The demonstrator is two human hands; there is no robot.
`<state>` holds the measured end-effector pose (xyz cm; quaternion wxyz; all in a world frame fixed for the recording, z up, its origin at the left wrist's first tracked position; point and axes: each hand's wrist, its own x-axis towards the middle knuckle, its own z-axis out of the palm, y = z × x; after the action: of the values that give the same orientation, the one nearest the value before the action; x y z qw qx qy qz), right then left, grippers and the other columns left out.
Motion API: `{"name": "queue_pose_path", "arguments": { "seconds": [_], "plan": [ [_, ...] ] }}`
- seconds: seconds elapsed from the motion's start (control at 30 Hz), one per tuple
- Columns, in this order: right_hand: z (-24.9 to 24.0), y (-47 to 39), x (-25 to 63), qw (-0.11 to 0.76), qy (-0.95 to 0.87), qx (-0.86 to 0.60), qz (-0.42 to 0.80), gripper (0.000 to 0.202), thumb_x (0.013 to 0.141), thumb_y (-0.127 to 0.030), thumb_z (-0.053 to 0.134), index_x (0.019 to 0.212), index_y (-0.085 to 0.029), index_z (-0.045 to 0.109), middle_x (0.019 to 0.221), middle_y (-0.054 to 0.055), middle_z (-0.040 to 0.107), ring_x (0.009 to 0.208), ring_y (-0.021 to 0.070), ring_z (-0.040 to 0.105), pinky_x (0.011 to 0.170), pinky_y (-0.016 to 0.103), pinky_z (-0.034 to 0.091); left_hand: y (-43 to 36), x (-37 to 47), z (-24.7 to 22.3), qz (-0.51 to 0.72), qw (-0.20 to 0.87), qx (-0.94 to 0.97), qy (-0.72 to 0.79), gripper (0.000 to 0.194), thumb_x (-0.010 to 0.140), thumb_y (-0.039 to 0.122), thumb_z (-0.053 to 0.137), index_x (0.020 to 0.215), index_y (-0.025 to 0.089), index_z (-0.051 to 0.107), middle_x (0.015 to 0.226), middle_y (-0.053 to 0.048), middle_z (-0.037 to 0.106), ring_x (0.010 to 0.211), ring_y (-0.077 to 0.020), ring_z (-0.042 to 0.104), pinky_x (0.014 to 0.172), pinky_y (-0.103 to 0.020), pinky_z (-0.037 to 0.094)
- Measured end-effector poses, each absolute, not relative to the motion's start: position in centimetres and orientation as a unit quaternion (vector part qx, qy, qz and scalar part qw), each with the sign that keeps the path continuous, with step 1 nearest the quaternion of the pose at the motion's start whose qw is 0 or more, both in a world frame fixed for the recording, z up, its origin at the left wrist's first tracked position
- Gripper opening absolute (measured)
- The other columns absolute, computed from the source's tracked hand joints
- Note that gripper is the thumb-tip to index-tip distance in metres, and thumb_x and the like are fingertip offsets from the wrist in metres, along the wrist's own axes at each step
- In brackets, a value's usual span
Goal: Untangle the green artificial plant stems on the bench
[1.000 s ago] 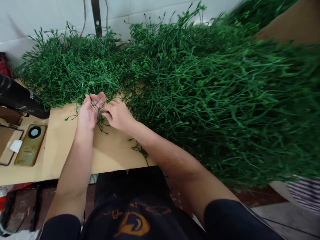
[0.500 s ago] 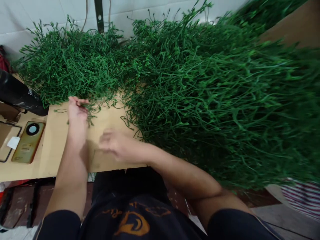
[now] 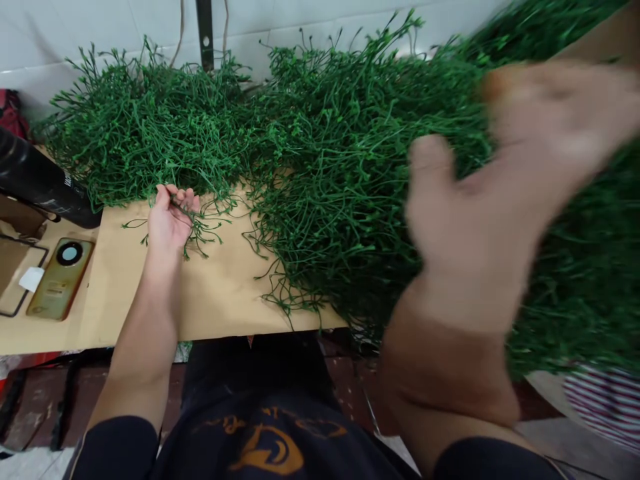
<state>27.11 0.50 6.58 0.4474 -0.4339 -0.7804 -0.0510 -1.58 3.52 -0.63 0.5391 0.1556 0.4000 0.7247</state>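
Observation:
My left hand (image 3: 173, 217) is at the front edge of the left heap, palm up with fingers curled. It is closed on a few thin green plant stems (image 3: 203, 230) with small budded tips, which stick out past the fingers on both sides. My right hand (image 3: 505, 180) is raised over the big heap of green stems (image 3: 350, 167) on the right, close to the camera and smeared by motion. Its thumb stands well away from the fingers, and I see nothing held in it. Another heap of such stems (image 3: 145, 127) lies against the wall.
A tan board (image 3: 215, 293) covers the table in front of me. At the left are a phone (image 3: 60, 280), a black bottle (image 3: 45, 177) and a black-rimmed frame (image 3: 15, 280). Loose stems (image 3: 290, 293) hang near the table's front edge. Striped cloth (image 3: 603, 403) shows at lower right.
My right hand has swung from over the board up and right, above the large heap. My left hand has turned slightly right with its stems. Some loose stems now lie near the front edge.

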Motion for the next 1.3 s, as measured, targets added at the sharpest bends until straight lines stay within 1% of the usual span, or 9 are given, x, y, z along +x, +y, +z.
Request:
{"name": "queue_pose_path", "arguments": {
  "seconds": [0.03,0.1,0.2,0.3,0.43,0.57,0.67,0.97,1.3],
  "plan": [
    [5.6,0.4,25.0,0.45,-0.754,-0.471,-0.08,0.035,0.089,-0.034,0.042,0.111,-0.012,0.057,0.108,0.016,0.054,0.111,0.0321,0.045,0.092,0.049,0.032,3.6,-1.5,-0.7,0.724,0.541,0.157,0.399,0.034,0.089,0.039,0.044,0.062,0.019,0.049,0.049,0.004,0.05,0.06,-0.0085,0.062,0.068,-0.021,0.052],
    [3.6,0.3,20.4,0.34,-0.823,-0.455,0.011,0.036,0.088,-0.034,0.043,0.111,-0.01,0.057,0.103,0.016,0.059,0.102,0.028,0.05,0.089,0.046,0.036,3.6,-1.2,-0.8,0.722,0.546,0.158,0.396,0.034,0.09,0.038,0.044,0.062,0.019,0.049,0.049,0.004,0.05,0.059,-0.0081,0.061,0.067,-0.02,0.052],
    [1.1,0.5,14.5,0.197,-0.87,-0.436,0.121,0.038,0.089,-0.034,0.041,0.108,-0.006,0.058,0.103,0.018,0.06,0.097,0.0267,0.053,0.083,0.041,0.039,3.5,-0.8,-0.7,0.715,0.554,0.16,0.395,0.034,0.091,0.037,0.041,0.063,0.019,0.049,0.049,0.004,0.049,0.055,-0.0069,0.059,0.064,-0.018,0.052],
    [0.0,1.2,12.2,0.143,-0.877,-0.426,0.172,0.036,0.091,-0.031,0.035,0.105,-0.008,0.059,0.1,0.016,0.062,0.089,0.023,0.055,0.076,0.035,0.038,3.4,-0.6,-0.4,0.712,0.556,0.154,0.401,0.035,0.092,0.037,0.038,0.063,0.019,0.048,0.049,0.004,0.047,0.051,-0.006,0.055,0.058,-0.016,0.05],
    [-0.6,1.5,12.3,0.141,-0.883,-0.409,0.184,0.033,0.091,-0.023,0.03,0.099,-0.009,0.059,0.096,0.013,0.063,0.087,0.0204,0.053,0.076,0.031,0.035,3.3,-0.7,-0.1,0.701,0.579,0.141,0.393,0.037,0.091,0.038,0.038,0.061,0.019,0.045,0.048,0.004,0.042,0.044,-0.0048,0.047,0.046,-0.014,0.043],
    [-0.7,0.4,12.2,0.15,-0.9,-0.37,0.174,0.029,0.088,-0.018,0.032,0.088,-0.01,0.06,0.09,0.012,0.063,0.084,0.0202,0.05,0.079,0.033,0.033,3.2,-0.8,0.0,0.689,0.609,0.142,0.367,0.04,0.091,0.037,0.039,0.057,0.017,0.04,0.044,0.006,0.029,0.034,-0.0026,0.032,0.032,-0.012,0.029],
    [-0.2,-0.7,11.9,0.171,-0.903,-0.355,0.169,0.028,0.086,-0.017,0.033,0.086,-0.011,0.06,0.088,0.011,0.063,0.08,0.0199,0.049,0.077,0.033,0.032,3.0,-0.6,0.4,0.686,0.608,0.136,0.374,0.042,0.092,0.037,0.035,0.055,0.017,0.037,0.043,0.007,0.022,0.031,-0.002,0.024,0.028,-0.011,0.022],
    [0.1,-2.3,13.5,0.201,-0.891,-0.364,0.183,0.03,0.087,-0.02,0.032,0.086,-0.012,0.061,0.082,0.01,0.062,0.077,0.0197,0.048,0.073,0.032,0.031,2.7,1.7,1.7,0.659,0.593,0.15,0.438,0.04,0.087,0.041,0.045,0.056,0.018,0.036,0.042,0.008,0.02,0.03,-0.0018,0.021,0.025,-0.011,0.017],
    [0.4,-3.0,14.1,0.178,-0.91,-0.345,0.143,0.029,0.085,-0.018,0.034,0.085,-0.011,0.062,0.08,0.011,0.061,0.079,0.0199,0.048,0.073,0.033,0.032,3.0,2.0,0.8,0.655,0.6,0.144,0.435,0.041,0.088,0.042,0.043,0.057,0.017,0.036,0.042,0.008,0.021,0.03,-0.0014,0.021,0.027,-0.011,0.016]
  ]
}}
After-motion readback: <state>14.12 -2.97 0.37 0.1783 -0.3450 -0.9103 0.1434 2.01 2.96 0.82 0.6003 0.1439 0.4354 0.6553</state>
